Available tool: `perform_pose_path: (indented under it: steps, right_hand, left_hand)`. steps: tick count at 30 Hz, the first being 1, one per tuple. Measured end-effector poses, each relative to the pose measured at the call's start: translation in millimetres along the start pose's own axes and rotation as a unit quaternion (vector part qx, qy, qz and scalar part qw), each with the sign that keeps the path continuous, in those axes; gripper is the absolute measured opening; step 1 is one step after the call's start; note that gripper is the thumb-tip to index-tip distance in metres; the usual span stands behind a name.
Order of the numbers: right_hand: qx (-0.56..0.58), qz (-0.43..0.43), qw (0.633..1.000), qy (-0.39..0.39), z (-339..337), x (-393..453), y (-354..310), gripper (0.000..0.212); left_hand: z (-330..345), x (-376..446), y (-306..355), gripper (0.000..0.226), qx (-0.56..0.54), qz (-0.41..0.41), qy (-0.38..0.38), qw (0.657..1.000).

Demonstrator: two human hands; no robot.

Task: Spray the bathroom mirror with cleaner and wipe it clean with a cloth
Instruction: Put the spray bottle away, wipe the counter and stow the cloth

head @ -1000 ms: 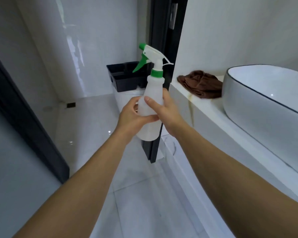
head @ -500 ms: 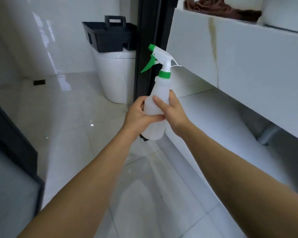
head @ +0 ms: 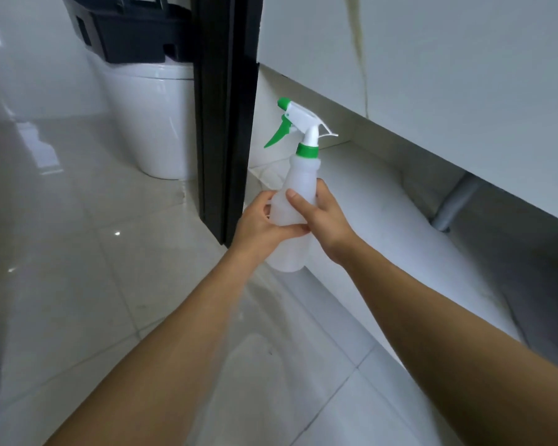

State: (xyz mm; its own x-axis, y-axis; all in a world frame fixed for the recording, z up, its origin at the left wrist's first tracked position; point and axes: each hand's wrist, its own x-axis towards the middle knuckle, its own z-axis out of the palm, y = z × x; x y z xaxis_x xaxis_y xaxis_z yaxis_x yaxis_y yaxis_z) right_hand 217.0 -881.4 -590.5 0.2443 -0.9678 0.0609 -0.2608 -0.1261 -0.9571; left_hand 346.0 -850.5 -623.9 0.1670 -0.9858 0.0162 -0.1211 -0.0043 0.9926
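Item: spray bottle, translucent white with green trigger, upright, held above the floor; left hand and right hand each in a curled grip around its body.
Step, as judged: bottle in hand, spraying not begun; mirror and cloth out of view. Next move calls for a finger on the trigger, nozzle aimed at glass.
Room: glossy pale tiles, black door frame, toilet, white bench front.

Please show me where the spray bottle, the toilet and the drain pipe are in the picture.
spray bottle (head: 298, 185): head view, on its translucent body above the hands.
toilet (head: 152, 123): head view, on its white front.
drain pipe (head: 455, 204): head view, on the grey tube under the counter.
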Motion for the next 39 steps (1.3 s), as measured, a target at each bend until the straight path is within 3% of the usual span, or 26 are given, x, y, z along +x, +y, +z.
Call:
perform_pose_path:
  steps: [7,18,24,27,33,37,39]
  right_hand:
    - [0.012,0.035,0.999,0.028,-30.7,-9.1,28.1,0.051]
    - [0.082,0.206,0.972,0.082,-84.5,-16.6,46.6,0.053]
    - [0.16,0.225,0.953,0.121,-137.9,-39.5,40.7,0.043]
    - [0.203,0.218,0.941,0.16,-168.4,-49.2,39.6,0.036]
    - [0.192,0.202,0.93,0.241,-220.6,-62.3,53.3,0.066]
    - [0.143,0.193,0.938,0.252,-246.2,-70.1,72.4,0.113]
    - [0.132,0.187,0.944,0.239,-248.7,-75.2,71.5,0.103]
  left_hand:
    - [34.9,-3.1,-11.3,0.068,0.01,-0.014,-0.038,0.999]
    - [78.2,0.7,7.8,0.045,0.054,-0.092,-0.167,0.98]
    - [130.1,15.9,35.7,0.07,0.094,-0.078,-0.204,0.971]
    - [166.7,23.6,50.9,0.093,0.061,-0.085,-0.224,0.969]
    - [232.0,12.1,61.9,0.114,0.066,-0.077,-0.271,0.957]
    - [255.8,5.2,49.6,0.114,0.038,-0.079,-0.279,0.956]
    - [259.0,0.7,47.4,0.106,0.023,-0.075,-0.269,0.96]
